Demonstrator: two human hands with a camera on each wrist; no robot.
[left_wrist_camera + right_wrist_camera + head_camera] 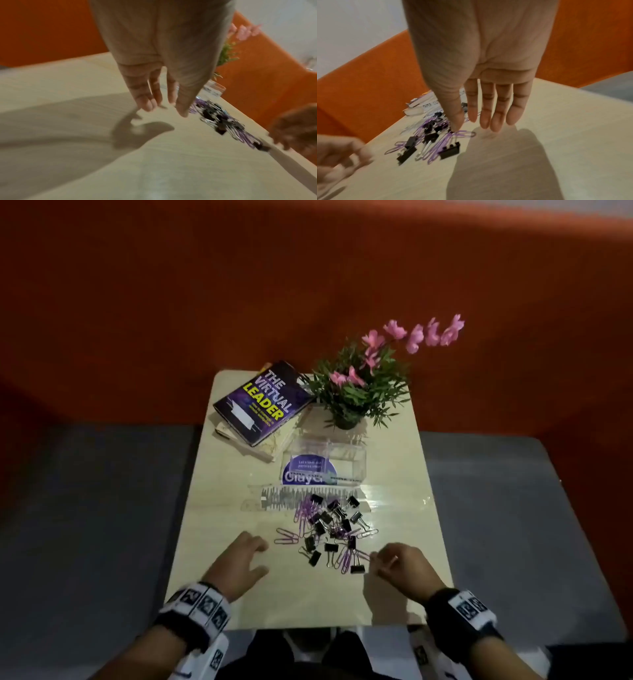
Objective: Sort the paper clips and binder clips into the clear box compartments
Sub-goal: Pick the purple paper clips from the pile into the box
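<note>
Both hands are hovering over the pale wooden bench (239, 508), fingers relaxed and grasping nothing. The right hand (402, 565) is reaching nearest the purple wire paper clips (287, 536) (mixed with black metal binder clips (357, 569)); the left hand (239, 563) is hanging beside them.

Bare table (239, 508) lies left of your clip pile (329, 529); behind it, clear box (325, 463), books (260, 402) and plant (359, 392) block.

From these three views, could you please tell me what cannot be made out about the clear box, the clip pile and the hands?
- Clear plastic box, head view: glare and transparency hide its compartment dividers and contents.
- Pile of purple paper clips and black binder clips, left wrist view: motion blur; no count possible.
- Right hand, head view: its fingertips are too small to show whether they touch a clip.
- Left hand, right wrist view: blurred and cut by the edge.
</note>
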